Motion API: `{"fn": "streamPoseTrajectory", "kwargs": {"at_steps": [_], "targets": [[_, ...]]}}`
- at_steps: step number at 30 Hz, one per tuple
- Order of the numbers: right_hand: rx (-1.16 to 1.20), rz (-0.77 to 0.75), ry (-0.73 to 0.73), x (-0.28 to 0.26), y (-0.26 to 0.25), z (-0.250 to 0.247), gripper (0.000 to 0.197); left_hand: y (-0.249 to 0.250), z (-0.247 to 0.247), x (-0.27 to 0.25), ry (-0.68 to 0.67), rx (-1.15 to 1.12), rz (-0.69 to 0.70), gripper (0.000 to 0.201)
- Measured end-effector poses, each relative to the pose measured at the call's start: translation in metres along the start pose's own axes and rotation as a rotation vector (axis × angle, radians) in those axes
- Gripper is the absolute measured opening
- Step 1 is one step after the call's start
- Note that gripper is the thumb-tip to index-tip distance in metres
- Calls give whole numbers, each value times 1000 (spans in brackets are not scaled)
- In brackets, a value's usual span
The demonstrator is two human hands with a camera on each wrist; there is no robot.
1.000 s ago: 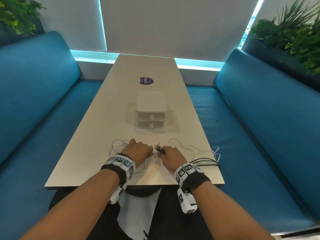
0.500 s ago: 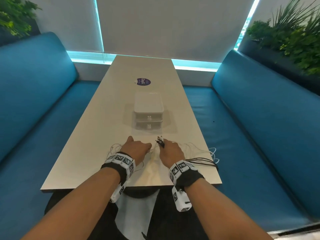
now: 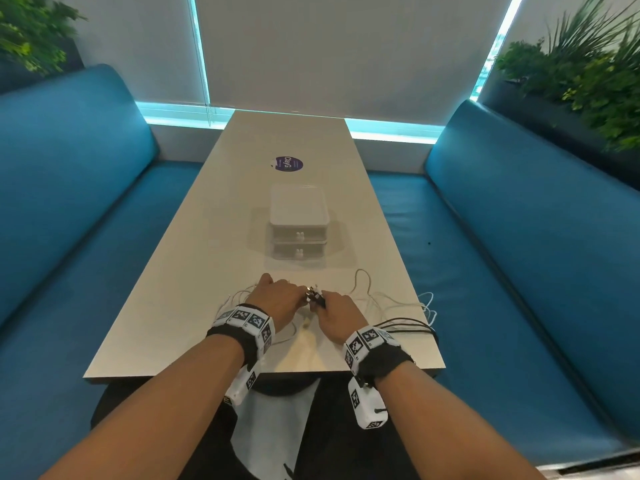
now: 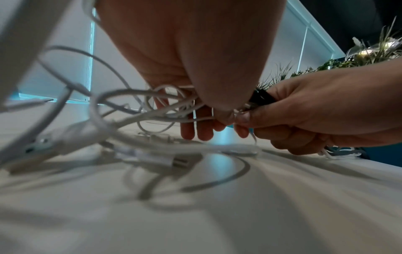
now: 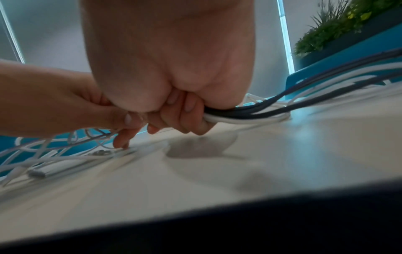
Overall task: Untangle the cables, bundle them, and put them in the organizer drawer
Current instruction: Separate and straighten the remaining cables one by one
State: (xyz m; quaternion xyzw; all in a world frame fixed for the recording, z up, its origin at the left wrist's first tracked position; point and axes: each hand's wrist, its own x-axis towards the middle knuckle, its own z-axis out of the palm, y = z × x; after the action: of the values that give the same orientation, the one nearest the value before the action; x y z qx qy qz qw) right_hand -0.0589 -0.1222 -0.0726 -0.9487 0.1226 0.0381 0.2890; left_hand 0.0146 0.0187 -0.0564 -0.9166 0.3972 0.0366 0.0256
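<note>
A tangle of white cables (image 3: 367, 292) (image 4: 139, 110) and black cables (image 3: 405, 323) (image 5: 282, 104) lies on the near end of the table (image 3: 194, 265). My right hand (image 3: 337, 315) (image 4: 304, 113) grips a bunch of black and white cables, plug ends (image 3: 314, 295) sticking up from its fist. My left hand (image 3: 280, 299) (image 5: 65, 103) pinches white cable strands right beside those plugs. Both hands touch each other. The white two-drawer organizer (image 3: 299, 223) stands beyond them in the table's middle, both drawers shut.
Blue benches (image 3: 502, 254) run along both sides of the table. A purple round sticker (image 3: 289, 163) lies past the organizer. Cable loops hang over the table's right edge (image 3: 429, 306). Loose white plugs (image 4: 161, 158) lie under my left hand. Plants (image 3: 588, 64) stand behind the benches.
The hands have come closer together at the plug ends, and the head view has tilted slightly. The right hand keeps its grip on the cable bunch.
</note>
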Motion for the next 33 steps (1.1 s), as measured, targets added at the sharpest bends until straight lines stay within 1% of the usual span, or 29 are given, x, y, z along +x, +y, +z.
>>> {"fn": "streamPoseTrajectory", "kwargs": {"at_steps": [2,5,10,12,15,18,21,23,25,29,33], "targets": [[-60,-2,-5,0,3,2,26,-3,-1,-3,-6,70,4,15],[-113,23,32,2,9,0,28,-12,-1,-6,-15,156,0,22],[-140,189,74,6,27,-12,32,-30,-2,-11,-54,253,-44,22],[-142,217,107,7,31,-15,30,-31,-2,-13,-78,286,-43,22],[-135,200,152,6,23,-18,31,-20,-3,-10,-97,309,-18,24],[-138,125,174,5,10,-13,34,-8,-3,-6,-85,313,-6,25],[-119,23,111,4,2,-3,30,8,-6,-1,-61,301,9,27],[-92,-2,51,3,3,1,25,15,-8,0,-34,295,16,28],[-60,6,29,2,6,3,24,16,-5,0,-11,294,28,29],[-46,10,10,3,10,1,28,5,4,-5,14,282,36,24],[15,117,58,8,15,-3,31,-15,6,-12,18,312,14,22]]}}
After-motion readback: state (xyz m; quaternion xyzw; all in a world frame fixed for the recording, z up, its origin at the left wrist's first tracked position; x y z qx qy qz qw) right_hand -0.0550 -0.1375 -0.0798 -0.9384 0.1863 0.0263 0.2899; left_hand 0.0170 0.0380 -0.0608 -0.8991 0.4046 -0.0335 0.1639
